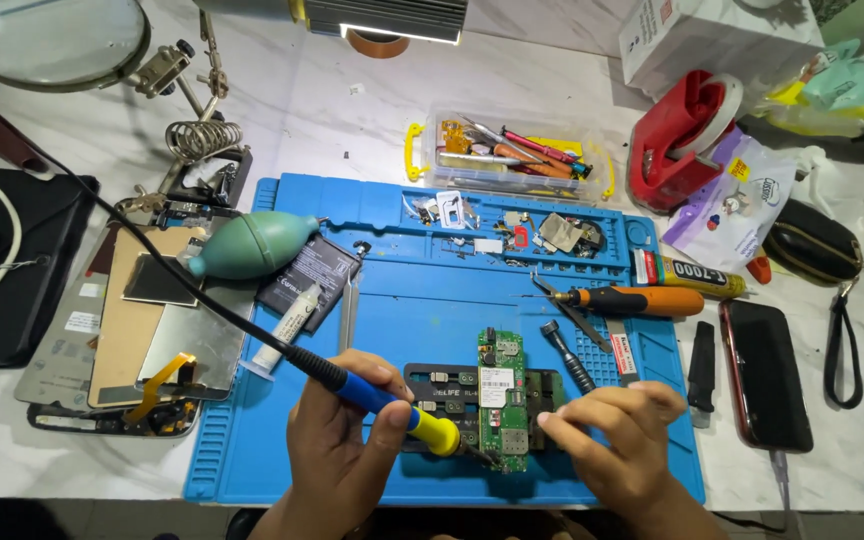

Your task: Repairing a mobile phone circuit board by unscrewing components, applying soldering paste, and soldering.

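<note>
Two bare hands in shot from the head camera, both coming up from the bottom edge. The left hand (337, 450) wears nothing: no glove, no ring, no watch or strap showing at the wrist. The right hand (624, 440) is the same story, uncovered, fingers plain, no band on any of them that can be made out. Nails look short and unpainted on both. The forearms run out of frame almost at once, and what little of them shows is uncovered too, with no cuff or sleeve edge reaching the wrists. Whatever clothing lies further up the arms is cut off by the bottom edge
</note>
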